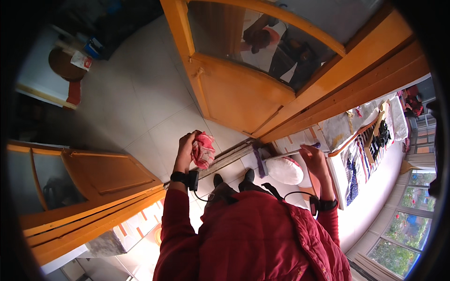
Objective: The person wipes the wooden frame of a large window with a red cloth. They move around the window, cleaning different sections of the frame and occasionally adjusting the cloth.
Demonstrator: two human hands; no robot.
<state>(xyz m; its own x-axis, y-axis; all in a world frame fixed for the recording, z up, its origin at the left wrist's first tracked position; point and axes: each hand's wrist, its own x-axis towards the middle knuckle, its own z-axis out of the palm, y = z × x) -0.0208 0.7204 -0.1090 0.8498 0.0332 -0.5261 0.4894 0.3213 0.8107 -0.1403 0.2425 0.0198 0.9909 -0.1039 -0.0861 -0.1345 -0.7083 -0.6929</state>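
Observation:
My left hand point(187, 142) grips a crumpled red-and-white checked cloth point(203, 150) and holds it in front of the doorway threshold point(228, 154). Out to the right, the fingers of my right hand point(314, 158) are closed around the thin handle of a broom point(284, 155). Its handle has a purple end just past my fingers. The broom's purple bristles point(259, 162) hang low beside my shoes point(249, 175). A white rounded thing with a red edge point(286, 171) lies under the handle; I cannot tell what it is.
An orange wooden door leaf with glass point(242, 91) stands at the upper right, another leaf point(109, 172) at the left. Beyond the threshold lies a tiled floor point(151, 91) with a round brown stool point(65, 65). Striped fabric point(364, 154) and wooden pieces rest at the right.

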